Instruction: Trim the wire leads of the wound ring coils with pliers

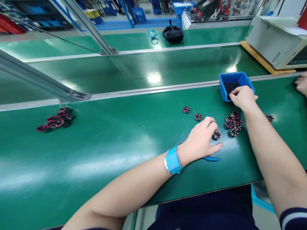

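Head view showed the left hand [200, 139], lower centre of the frame, with fingers loosely curled and pinching a small wound coil ring [216, 135] against the green bench [107, 153]. A blue wrist strap [172, 160] was worn on that arm. At the right, the right hand [242, 97] was dipped into a blue bin [225, 78], fingers bunched; what they pinched could not be told. A cluster of coil rings [233, 124] lay between the hands.

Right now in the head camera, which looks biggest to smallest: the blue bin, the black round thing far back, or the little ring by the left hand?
1. Blue bin
2. Black round thing, though it sits farther away, so unsure
3. Little ring
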`<state>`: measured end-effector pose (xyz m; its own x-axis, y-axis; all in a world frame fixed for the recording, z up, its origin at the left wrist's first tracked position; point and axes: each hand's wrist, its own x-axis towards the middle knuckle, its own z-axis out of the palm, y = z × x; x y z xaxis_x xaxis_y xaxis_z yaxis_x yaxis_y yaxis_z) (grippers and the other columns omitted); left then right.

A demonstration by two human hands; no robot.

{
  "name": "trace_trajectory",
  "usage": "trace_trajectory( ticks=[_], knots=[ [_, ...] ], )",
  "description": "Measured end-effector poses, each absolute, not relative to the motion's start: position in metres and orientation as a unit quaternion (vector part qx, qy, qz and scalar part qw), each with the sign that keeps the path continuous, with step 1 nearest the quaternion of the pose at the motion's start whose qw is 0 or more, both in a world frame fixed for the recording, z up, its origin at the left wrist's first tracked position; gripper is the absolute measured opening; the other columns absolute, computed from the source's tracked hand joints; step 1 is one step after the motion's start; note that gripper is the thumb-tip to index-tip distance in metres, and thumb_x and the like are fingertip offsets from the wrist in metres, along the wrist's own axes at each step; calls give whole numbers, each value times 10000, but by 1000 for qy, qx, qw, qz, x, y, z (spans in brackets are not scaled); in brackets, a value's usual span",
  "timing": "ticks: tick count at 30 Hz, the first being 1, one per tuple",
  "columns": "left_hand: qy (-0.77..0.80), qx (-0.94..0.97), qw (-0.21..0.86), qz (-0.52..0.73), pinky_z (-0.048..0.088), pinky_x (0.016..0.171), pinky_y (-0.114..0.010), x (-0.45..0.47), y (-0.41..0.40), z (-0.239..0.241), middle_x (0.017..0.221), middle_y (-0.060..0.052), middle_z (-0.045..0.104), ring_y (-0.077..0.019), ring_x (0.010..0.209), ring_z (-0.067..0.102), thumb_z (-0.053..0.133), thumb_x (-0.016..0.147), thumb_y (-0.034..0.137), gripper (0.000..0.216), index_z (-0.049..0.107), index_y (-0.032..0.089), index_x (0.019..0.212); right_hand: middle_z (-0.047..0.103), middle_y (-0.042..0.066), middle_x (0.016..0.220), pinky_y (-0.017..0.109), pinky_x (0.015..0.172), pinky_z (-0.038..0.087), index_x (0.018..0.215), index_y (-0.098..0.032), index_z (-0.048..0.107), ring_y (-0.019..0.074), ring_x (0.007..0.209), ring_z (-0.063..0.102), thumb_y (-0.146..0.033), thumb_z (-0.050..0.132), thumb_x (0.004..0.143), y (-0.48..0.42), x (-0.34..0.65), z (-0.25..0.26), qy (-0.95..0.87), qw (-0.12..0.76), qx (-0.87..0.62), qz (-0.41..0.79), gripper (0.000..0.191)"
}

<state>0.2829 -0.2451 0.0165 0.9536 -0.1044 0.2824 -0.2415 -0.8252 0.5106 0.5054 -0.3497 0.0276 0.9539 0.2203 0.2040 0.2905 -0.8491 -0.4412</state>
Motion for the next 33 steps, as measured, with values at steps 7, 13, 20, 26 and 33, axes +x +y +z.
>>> trace_trajectory(
  ticks=[7,13,20,26,33],
  knots=[
    [-27,958,263,114,489,791,-421,281,-247,11,893,-74,626,-253,871,590,671,777,313,194,546,184,851,671,88,844,586,928,325,681,-189,650,304,891,588,-183,592,706,-350,497,29,-167,234,-944,-164,63],
    [-29,884,429,183,502,891,-411,260,-225,10,1067,-103,670,-231,1011,631,672,744,179,191,565,176,903,672,93,886,364,795,467,758,-178,626,209,788,608,-184,527,779,-363,490,38,-270,299,-881,-250,101],
    [-33,872,431,228,520,861,-370,231,-232,20,1078,-108,670,-218,1002,641,624,811,185,205,544,179,999,683,82,774,354,732,502,719,-167,650,191,648,606,-195,562,753,-376,495,34,-252,316,-878,-256,98],
    [-119,912,383,87,517,761,-384,209,-245,21,918,-75,669,-217,833,632,583,846,217,165,552,172,1002,715,91,747,373,696,520,620,-164,631,233,689,660,-143,589,640,-374,506,27,-203,455,-839,-216,51],
    [-87,874,475,62,514,684,-285,210,-200,28,831,-47,642,-142,712,604,589,837,232,149,559,153,959,645,20,588,314,551,478,562,-180,635,175,552,597,-103,615,590,-376,491,40,-206,571,-781,-149,84]
  ],
)
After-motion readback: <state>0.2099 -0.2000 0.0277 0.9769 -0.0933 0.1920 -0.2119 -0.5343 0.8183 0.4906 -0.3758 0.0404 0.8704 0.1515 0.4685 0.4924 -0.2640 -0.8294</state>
